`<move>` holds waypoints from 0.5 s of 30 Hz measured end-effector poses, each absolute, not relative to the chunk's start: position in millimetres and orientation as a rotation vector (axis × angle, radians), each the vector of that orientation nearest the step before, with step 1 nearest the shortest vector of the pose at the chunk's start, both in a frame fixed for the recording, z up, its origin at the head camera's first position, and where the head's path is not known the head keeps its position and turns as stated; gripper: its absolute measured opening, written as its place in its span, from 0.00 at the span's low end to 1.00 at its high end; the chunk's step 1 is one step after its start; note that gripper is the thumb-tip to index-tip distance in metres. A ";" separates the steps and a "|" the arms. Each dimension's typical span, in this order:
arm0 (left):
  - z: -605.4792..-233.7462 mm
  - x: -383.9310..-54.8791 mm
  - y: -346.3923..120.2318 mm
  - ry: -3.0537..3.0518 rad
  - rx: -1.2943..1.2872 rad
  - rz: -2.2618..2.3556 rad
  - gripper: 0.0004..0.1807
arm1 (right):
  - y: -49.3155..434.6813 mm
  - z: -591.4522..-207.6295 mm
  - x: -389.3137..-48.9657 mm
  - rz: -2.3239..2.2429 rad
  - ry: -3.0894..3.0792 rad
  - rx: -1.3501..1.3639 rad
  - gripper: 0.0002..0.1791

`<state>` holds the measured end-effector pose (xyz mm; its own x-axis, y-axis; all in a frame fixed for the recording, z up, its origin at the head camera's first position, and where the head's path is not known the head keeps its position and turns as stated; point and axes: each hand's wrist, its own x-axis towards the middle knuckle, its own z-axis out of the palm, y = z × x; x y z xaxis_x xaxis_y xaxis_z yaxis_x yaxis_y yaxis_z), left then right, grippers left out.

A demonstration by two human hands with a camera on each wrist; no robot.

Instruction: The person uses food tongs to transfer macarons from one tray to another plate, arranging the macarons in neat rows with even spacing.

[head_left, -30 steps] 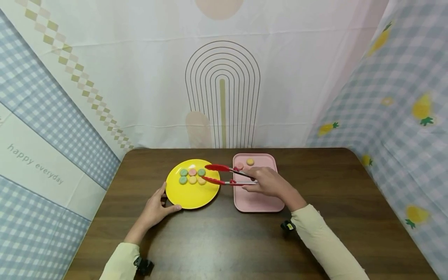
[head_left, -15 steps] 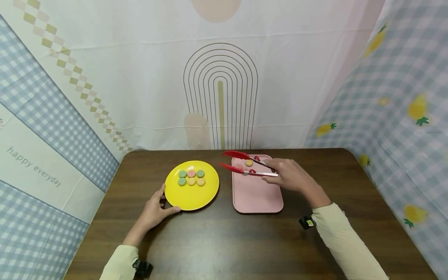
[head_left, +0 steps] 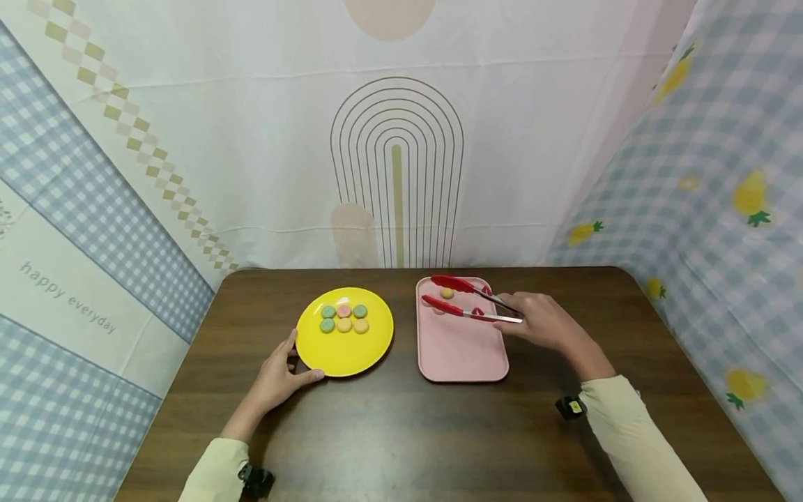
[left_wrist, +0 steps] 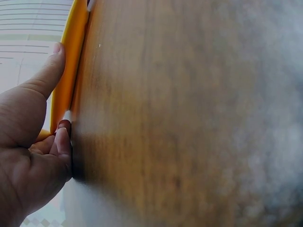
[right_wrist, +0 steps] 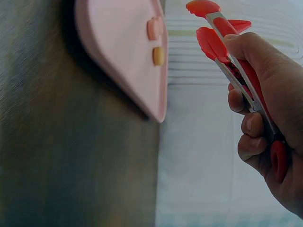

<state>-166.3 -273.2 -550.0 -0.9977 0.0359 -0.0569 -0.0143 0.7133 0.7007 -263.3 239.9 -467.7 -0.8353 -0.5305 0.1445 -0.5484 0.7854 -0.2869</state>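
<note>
My left hand (head_left: 276, 380) holds the near-left rim of a yellow plate (head_left: 345, 357), thumb along the front edge and fingers round the side. In two rows on that plate lie several small macarons (head_left: 343, 325), green, pink and yellow. My right hand (head_left: 544, 322) grips red-tipped metal tongs (head_left: 463, 312), their tips spread apart with nothing between them, above the far end of a pink tray (head_left: 464, 362). A yellow macaron (right_wrist: 158, 56) and a pink macaron (right_wrist: 154, 29) sit on the tray; the tongs partly cover the pink one in the head view.
Plate and tray stand side by side on a dark wooden table (head_left: 389, 425), a narrow strip of wood between them. Behind the table hangs a white patterned cloth (head_left: 276, 167), with checked cloth (head_left: 709, 279) at the right.
My right hand has carried the tongs from the plate's right side rightward to over the tray's far end, tips still spread. My left hand has stayed at the plate.
</note>
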 end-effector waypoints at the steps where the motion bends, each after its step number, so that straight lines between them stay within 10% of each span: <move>1: -549.9 -166.4 -273.3 2.847 0.017 1.161 0.65 | 242.1 -469.9 -263.3 0.501 -2.929 0.870 0.33; 15: -549.6 -167.6 -272.7 2.842 0.002 1.154 0.65 | 262.8 -503.3 -257.5 0.555 -2.969 0.858 0.33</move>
